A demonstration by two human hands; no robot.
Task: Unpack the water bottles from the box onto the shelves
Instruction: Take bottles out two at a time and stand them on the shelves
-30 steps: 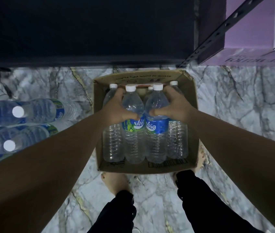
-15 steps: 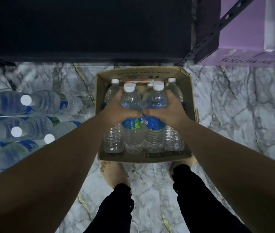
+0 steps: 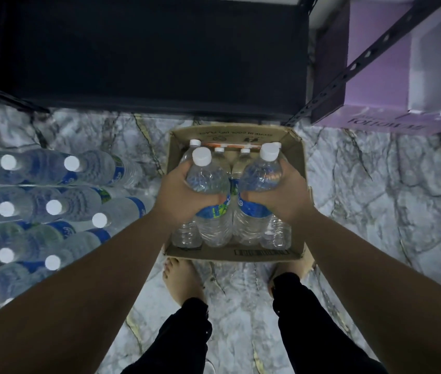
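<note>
A brown cardboard box stands on the marble floor in front of my feet, with several clear water bottles upright inside. My left hand grips one white-capped bottle by its shoulder. A second bottle is gripped the same way by my right hand. Both held bottles sit higher than the others, side by side over the box. The dark shelf lies beyond the box.
Several more water bottles stand grouped on the floor at the left. A purple carton sits at the upper right behind a slotted metal upright. My bare feet are just behind the box.
Both hands have lifted their bottles up out of the row in the box, and the caps now stand clearly above the remaining bottles.
</note>
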